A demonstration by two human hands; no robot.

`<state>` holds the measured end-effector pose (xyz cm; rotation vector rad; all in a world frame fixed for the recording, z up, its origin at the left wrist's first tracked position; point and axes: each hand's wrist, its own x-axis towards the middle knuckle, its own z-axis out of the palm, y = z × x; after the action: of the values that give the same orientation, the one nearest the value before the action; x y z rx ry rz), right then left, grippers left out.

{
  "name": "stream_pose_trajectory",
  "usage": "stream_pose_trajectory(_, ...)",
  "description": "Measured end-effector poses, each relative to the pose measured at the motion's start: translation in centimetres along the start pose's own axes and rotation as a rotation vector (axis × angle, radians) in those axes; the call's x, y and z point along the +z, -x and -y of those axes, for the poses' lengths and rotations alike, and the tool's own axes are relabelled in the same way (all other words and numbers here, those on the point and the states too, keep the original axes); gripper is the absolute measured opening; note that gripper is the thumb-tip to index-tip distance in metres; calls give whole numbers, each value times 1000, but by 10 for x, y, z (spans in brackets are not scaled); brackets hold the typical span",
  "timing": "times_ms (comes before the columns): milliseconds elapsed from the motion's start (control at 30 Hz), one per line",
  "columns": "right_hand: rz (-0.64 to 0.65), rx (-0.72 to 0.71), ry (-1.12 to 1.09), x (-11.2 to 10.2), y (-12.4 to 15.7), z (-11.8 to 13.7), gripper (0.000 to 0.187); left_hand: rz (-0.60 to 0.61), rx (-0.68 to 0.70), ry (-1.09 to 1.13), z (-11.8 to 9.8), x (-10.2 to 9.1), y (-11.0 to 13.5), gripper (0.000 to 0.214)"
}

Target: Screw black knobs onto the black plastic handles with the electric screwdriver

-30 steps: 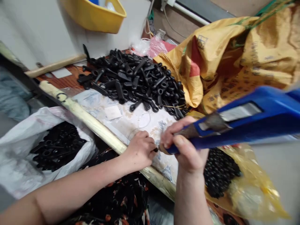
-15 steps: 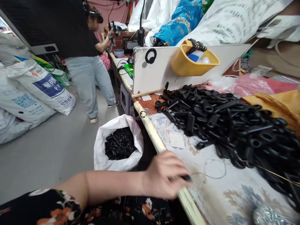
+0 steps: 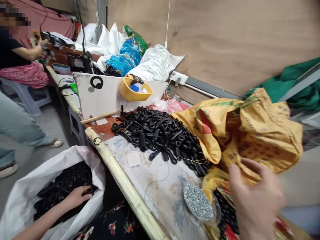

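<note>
Down at lower left, the left hand [image 3: 76, 197] lies among black plastic ring-ended handles [image 3: 58, 196] inside a white sack [image 3: 22, 190]. Its fingers rest on the pile, though whether the grip has clamped a piece cannot be told. The right hand [image 3: 256, 200], blurred at lower right, is spread wide with its fingers apart and holds nothing, near a yellow woven sack [image 3: 260, 133] and just beside a bag of silver screws [image 3: 197, 201]. More of the handles form a heap [image 3: 160, 136] on the bench [image 3: 125, 186]. They look light and stiff, and their rings could catch on one another, so a single piece would probably come away most cleanly if taken by its straight shank rather than its ring.
</note>
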<state>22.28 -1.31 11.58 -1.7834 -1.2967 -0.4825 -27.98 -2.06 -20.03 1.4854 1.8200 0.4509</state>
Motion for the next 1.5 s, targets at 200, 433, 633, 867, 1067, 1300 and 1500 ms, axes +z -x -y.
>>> stream_pose_trajectory(200,747,-26,11,88,-6,12,18,-482,239,145,-54,-33,-1,39)
stream_pose_trajectory(433,919,29,307,125,22,42,25,-761,867,207,-187,-57,50,14)
stream_pose_trajectory(633,962,60,363,69,54,65,19,-555,932,320,-234,-28,72,18)
stream_pose_trajectory(867,899,398,-54,8,143,91,14,-17,860,185,-302,27,69,25)
stream_pose_trajectory(1067,591,482,-199,-40,163,31,25,15,969,-142,-324,67,61,30)
stream_pose_trajectory(1300,395,617,259,-74,141,-89,23,211,1210,-157,-332,62,47,26)
stream_pose_trajectory(1500,385,542,157,-65,133,-121,24,280,1221,-110,-336,65,55,16)
